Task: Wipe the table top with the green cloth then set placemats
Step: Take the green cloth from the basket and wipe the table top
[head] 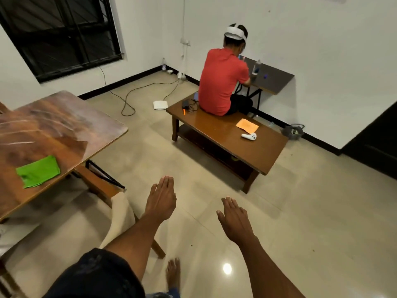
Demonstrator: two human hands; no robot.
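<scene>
Green cloth (38, 171) lies flat and loosely folded on the near right part of the wooden table top (53, 125), close to its right edge, at the left of the scene. That table surface shows pale streaks and smears across its far half. Under its right edge, a wooden chair with a cream cushion (120, 214) is tucked against a black metal table leg.

Right of the chair, the person's left hand (161, 201) hangs in the air over the tiled floor (300, 222), palm down, fingers straight and together, holding nothing. Just to its right, the right hand (234, 220) hovers the same way, flat and empty, fingers slightly spread. Both hands are well apart from the cloth. A bare foot (173, 274) stands on the tiles below them.

Farther off, a low brown coffee table (247, 147) carries an orange sheet (247, 125) and a white controller (249, 136), just beside each other. On its far end sits another person in a red shirt (221, 82), wearing a white headset and facing a small dark desk (272, 79) against the wall.
</scene>
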